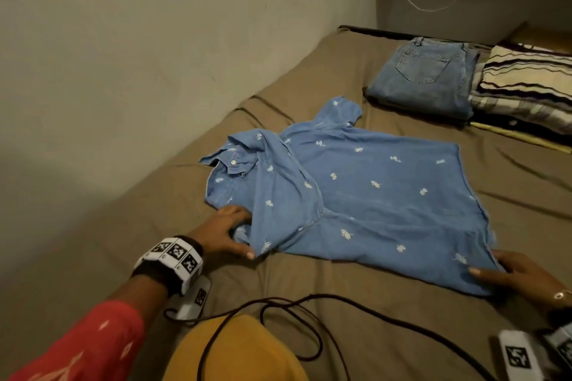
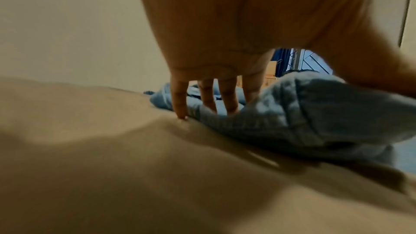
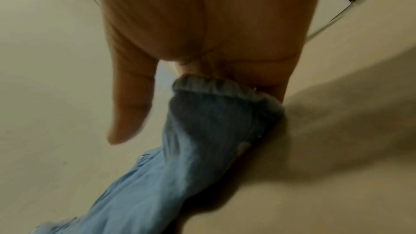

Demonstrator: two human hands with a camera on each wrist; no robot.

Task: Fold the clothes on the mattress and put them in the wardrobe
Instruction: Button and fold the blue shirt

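A light blue shirt [image 1: 371,195] with small white motifs lies spread on the brown mattress [image 1: 123,226], collar to the left and hem to the right. My left hand [image 1: 223,232] pinches the near sleeve, with the thumb on top. In the left wrist view its fingers [image 2: 227,99] dig into the blue shirt [image 2: 303,113]. My right hand [image 1: 510,269] grips the near hem corner. In the right wrist view the bunched hem of the shirt [image 3: 213,113] comes out from under the curled fingers, and the thumb [image 3: 128,113] hangs free beside it.
Folded jeans [image 1: 427,77] and a stack of striped cloths [image 1: 526,86] lie at the far right of the mattress. A black cable [image 1: 294,315] loops across the sheet near me, above yellow fabric [image 1: 235,353]. A bare wall [image 1: 123,40] runs along the mattress's left side.
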